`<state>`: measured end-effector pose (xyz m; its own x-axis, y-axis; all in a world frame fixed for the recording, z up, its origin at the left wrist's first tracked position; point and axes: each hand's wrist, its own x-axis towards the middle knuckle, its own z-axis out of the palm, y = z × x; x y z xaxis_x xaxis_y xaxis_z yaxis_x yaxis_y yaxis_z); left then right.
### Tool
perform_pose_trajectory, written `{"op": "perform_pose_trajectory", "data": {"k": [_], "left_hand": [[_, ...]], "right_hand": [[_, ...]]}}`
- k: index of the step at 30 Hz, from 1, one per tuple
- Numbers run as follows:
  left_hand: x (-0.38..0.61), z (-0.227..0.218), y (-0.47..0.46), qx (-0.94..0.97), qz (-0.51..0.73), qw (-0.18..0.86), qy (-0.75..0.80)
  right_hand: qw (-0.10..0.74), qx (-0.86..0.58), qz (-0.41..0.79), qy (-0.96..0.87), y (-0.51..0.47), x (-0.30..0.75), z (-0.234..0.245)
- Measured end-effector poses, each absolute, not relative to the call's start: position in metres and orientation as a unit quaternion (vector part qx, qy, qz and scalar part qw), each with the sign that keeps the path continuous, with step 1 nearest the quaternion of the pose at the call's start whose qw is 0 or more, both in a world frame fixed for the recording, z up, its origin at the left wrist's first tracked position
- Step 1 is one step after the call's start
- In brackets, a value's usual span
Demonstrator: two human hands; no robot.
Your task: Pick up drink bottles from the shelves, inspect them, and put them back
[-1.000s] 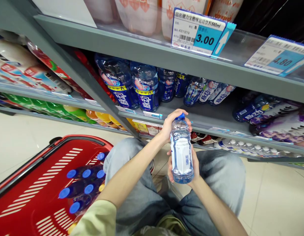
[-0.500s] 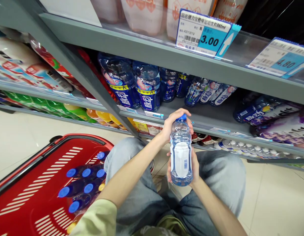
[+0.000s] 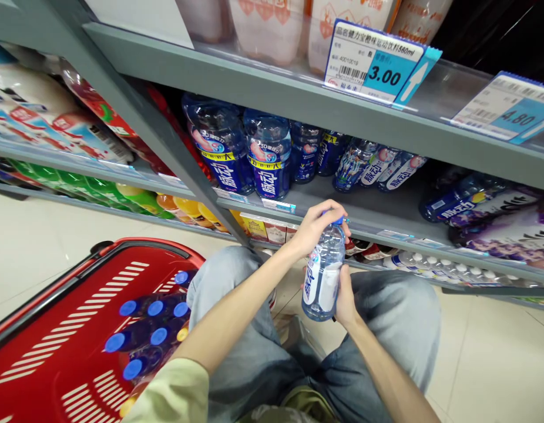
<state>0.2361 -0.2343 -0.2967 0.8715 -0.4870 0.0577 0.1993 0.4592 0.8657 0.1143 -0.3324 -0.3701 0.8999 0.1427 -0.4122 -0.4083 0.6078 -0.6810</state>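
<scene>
Between my hands is a clear bluish drink bottle [image 3: 325, 288] with a blue cap and white label panels, held above my lap and slightly tilted. My left hand [image 3: 318, 228] curls over its cap and neck from above. Lower down, my right hand [image 3: 345, 299] grips the bottle's body from the right, some of its fingers hidden behind it. Just beyond, on the low shelf [image 3: 316, 197], two large blue bottles [image 3: 268, 155] stand upright beside several smaller ones [image 3: 358, 164], some leaning.
A red shopping basket [image 3: 87, 346] sits on the floor at left, with several blue-capped bottles [image 3: 144, 358] in it. Price tags [image 3: 382, 64] line the upper shelf edge. Bottles lie on their sides at the right [image 3: 466, 200]. A grey upright post [image 3: 166, 147] divides the shelving.
The bottle has turned about its length, so a label panel with blue characters now shows. My left hand has shifted further over the cap. The view has moved slightly.
</scene>
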Motion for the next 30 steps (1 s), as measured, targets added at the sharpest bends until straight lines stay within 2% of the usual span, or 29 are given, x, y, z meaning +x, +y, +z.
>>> {"op": "perform_pose_trajectory", "data": {"k": [7,12,16,22,30], "left_hand": [[0.230,-0.298,-0.237,0.547,-0.174,0.803,-0.160],[0.227,-0.300,-0.239,0.615,-0.131,0.767,-0.128],[0.228,-0.302,-0.241,0.633,-0.141,0.754,-0.105],[0.231,-0.301,-0.243,0.529,-0.248,0.807,-0.094],[0.232,-0.305,-0.244,0.424,-0.283,0.852,-0.120]], "right_hand": [[0.845,-0.517,0.046,0.127,-0.334,0.109,-0.382],[0.823,-0.555,0.047,0.107,-0.335,0.114,-0.375],[0.868,-0.464,0.102,0.144,-0.332,0.114,-0.373],[0.929,-0.290,0.214,0.085,-0.332,0.110,-0.360],[0.936,-0.194,0.292,0.034,-0.334,0.114,-0.349]]}}
